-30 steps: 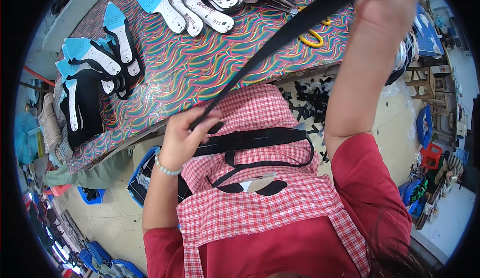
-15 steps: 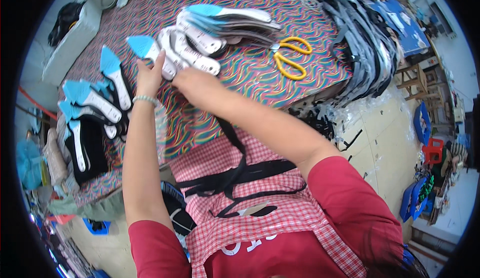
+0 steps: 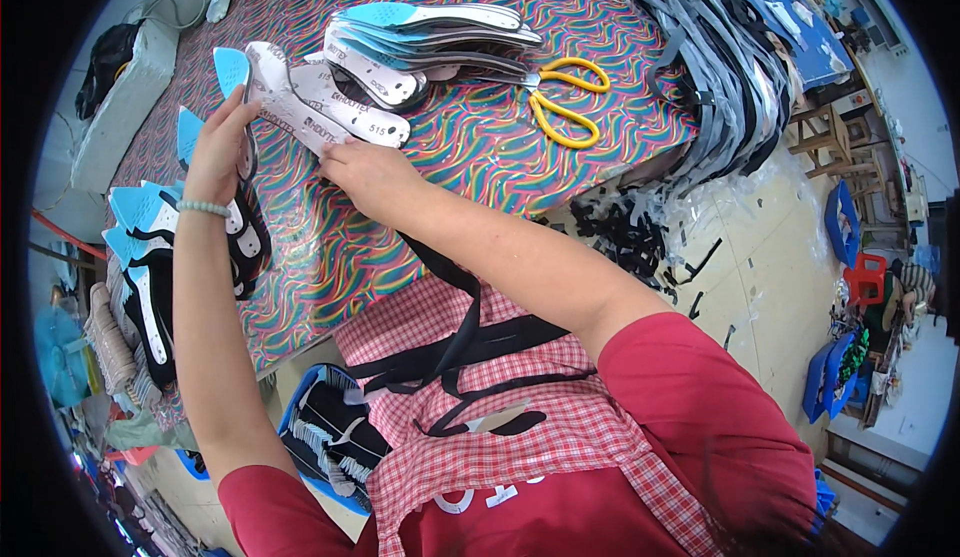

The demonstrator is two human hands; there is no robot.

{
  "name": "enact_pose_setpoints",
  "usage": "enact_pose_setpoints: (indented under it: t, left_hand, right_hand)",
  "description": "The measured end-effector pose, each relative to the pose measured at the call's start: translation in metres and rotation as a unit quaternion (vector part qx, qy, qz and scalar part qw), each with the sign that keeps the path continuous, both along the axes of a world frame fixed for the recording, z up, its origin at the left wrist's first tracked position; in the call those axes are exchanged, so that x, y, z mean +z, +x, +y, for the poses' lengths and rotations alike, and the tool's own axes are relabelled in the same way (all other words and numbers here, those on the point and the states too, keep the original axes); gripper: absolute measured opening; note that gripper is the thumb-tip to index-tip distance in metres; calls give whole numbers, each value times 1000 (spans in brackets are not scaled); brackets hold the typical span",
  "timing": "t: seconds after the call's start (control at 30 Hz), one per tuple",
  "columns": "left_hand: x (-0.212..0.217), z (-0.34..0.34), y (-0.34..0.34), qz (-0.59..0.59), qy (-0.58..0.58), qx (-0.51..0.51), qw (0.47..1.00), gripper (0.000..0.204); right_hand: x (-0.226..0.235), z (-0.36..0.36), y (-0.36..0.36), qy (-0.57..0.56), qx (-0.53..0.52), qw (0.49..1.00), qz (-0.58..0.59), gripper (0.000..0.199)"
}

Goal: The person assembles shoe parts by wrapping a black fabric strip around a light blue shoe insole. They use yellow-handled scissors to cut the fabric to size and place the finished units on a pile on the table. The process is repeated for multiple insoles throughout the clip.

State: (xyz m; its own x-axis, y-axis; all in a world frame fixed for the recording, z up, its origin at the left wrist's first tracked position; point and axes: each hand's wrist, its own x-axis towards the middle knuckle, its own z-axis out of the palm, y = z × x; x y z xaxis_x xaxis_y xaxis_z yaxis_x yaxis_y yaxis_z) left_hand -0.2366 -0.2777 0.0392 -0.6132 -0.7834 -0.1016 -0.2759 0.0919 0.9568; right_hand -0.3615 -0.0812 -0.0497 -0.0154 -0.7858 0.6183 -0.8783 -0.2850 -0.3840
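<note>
Beside the checked apron (image 3: pixel 560 422), a blue bin (image 3: pixel 345 498) is filled with black and striped pieces (image 3: pixel 335 447). On the table (image 3: pixel 310 242), covered in glossy, wave-patterned sheet, a smooth, curved white insole (image 3: pixel 290 107) is pinched at one end by the nearly closed right hand (image 3: pixel 370 175). A pointed blue-toed insole (image 3: pixel 231 65) is covered by the half-curled left hand (image 3: pixel 218 152); whether it is gripped cannot be told. Yellow-looped scissors (image 3: pixel 566 109) are laid nearby.

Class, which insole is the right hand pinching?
The white insole lying between the left hand and the right hand, which pinches its near end; the other white ones to its right are unpinched.
</note>
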Motion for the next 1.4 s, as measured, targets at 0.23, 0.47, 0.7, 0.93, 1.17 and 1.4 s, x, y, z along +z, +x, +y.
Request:
enact_pose_setpoints:
  t: [0.23,0.47,0.7,0.93,1.17,1.4]
  left_hand:
    - [-3,-77,-19,-416,-357,-185,816,46]
    - [121,-83,13,-119,-273,167,940,47]
    - [43,183,87,-166,-496,-114,845,41]
    - [-31,217,50,-282,-395,4,875,68]
    - [9,228,37,213,232,65,947,37]
    - [6,248,53,284,227,127,923,31]
  right_hand:
    - [-1,-6,-1,56,-14,998,35,16]
    - [-2,-13,10,-8,-17,1000,2,14]
    - [63,79,-19,112,137,774,-607,17]
    - [37,135,-12,82,68,946,-307,17]
    - [70,120,22,136,136,780,-596,15]
    - [82,119,26,163,153,678,-700,16]
